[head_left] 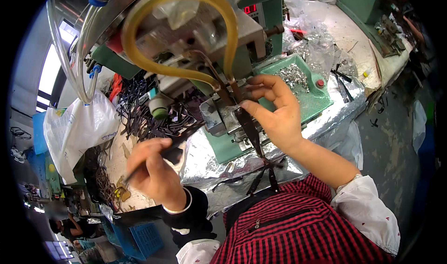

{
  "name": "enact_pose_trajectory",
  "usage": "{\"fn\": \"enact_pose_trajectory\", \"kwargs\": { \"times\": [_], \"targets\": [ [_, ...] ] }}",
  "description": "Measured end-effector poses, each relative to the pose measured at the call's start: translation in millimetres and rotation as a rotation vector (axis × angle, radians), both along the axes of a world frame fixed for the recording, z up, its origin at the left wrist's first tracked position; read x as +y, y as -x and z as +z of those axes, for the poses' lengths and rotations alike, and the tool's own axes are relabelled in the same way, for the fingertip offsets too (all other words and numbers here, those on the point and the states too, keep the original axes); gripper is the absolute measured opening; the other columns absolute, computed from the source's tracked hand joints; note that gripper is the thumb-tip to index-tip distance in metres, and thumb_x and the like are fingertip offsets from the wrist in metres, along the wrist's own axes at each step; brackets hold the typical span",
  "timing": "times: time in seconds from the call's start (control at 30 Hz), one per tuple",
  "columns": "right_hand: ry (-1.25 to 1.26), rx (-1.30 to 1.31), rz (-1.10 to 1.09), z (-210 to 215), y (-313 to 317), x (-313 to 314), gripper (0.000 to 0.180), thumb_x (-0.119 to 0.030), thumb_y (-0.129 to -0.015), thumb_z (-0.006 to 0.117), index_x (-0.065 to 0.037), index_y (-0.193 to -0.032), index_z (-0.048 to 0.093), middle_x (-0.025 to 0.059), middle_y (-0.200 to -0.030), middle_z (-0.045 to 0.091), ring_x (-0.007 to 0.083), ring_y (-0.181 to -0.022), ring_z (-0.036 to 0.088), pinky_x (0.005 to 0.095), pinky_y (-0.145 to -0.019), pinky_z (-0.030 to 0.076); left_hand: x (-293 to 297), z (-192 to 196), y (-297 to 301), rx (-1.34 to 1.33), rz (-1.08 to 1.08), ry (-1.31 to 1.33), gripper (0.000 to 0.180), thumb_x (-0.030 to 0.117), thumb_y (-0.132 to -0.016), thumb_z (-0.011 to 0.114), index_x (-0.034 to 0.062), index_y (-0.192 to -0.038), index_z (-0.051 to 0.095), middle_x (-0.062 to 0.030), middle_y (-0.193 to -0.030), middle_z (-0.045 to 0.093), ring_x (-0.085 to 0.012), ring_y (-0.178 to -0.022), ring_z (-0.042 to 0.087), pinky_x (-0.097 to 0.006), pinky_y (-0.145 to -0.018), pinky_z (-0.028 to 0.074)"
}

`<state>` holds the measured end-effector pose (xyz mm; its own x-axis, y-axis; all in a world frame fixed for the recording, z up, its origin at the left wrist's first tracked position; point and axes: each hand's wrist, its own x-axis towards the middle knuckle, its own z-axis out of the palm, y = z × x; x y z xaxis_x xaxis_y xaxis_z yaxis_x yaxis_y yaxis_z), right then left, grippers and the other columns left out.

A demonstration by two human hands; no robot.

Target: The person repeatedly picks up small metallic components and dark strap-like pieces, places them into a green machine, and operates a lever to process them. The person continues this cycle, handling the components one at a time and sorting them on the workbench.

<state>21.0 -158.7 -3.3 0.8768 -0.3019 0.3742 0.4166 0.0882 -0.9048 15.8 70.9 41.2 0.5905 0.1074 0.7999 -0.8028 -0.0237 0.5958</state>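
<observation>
My left hand (158, 171) is closed round a thin black strap (188, 132), blurred by motion, left of the green bench machine (219, 147). The strap runs up toward the machine's metal work block (215, 117). My right hand (279, 112) is at the block's right side, fingers curled and thumb bent in. The thumb tip presses on the top of a flat black strap bundle (250, 131), which hangs down over the machine's front edge. Its lower end splits into several narrow tails (267, 173). Two copper-coloured prongs (230, 94) come down just beside my right fingertips.
A thick yellow hose (128, 35) loops above the block. Right of it stands a green tray (321, 98) with small shiny metal pieces (293, 75). A heap of black straps (139, 105) and a white plastic bag (79, 133) lie left. Silver foil (200, 164) covers the bench front.
</observation>
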Motion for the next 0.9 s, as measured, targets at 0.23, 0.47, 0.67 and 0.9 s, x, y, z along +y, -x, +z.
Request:
{"fn": "enact_pose_trajectory", "kwargs": {
  "times": [0.23,0.47,0.67,0.9],
  "targets": [
    [0.076,0.119,0.077,27,7,-4,0.048,0.000,-0.080,0.074,0.002,-0.123,0.053,0.0063,-0.088,0.071,0.0095,-0.089,0.063,0.0255,-0.085,0.047,-38,31,-17,-0.066,0.184,-0.207,0.006,-0.008,-0.088,0.069,-0.0092,-0.092,0.064,-0.0183,-0.088,0.070,-0.0238,-0.083,0.070,-0.030,-0.078,0.054],
    [-0.034,0.155,0.136,23,4,-4,0.052,-0.003,-0.079,0.076,0.002,-0.126,0.053,0.0041,-0.085,0.071,0.0090,-0.085,0.062,0.0249,-0.080,0.048,-32,37,-15,0.001,0.224,-0.322,0.007,0.001,-0.095,0.067,-0.0059,-0.097,0.067,-0.0124,-0.094,0.073,-0.0127,-0.084,0.066,-0.021,-0.080,0.050],
    [-0.028,0.182,0.165,21,1,-3,0.055,-0.004,-0.079,0.075,0.004,-0.128,0.052,0.0039,-0.085,0.071,0.0090,-0.083,0.062,0.0250,-0.080,0.047,-37,38,-20,-0.056,0.250,-0.244,0.006,-0.004,-0.084,0.075,-0.0034,-0.087,0.070,-0.0083,-0.081,0.070,-0.0126,-0.069,0.061,-0.023,-0.064,0.046],
    [-0.040,0.258,0.221,33,5,-5,0.059,0.001,-0.078,0.070,0.004,-0.134,0.049,0.0082,-0.102,0.071,0.0145,-0.100,0.063,0.0284,-0.089,0.047,-36,37,-19,-0.034,0.275,-0.268,0.007,-0.002,-0.083,0.076,-0.0010,-0.085,0.069,-0.0085,-0.080,0.071,-0.0142,-0.067,0.062,-0.025,-0.063,0.047]
  ]
}}
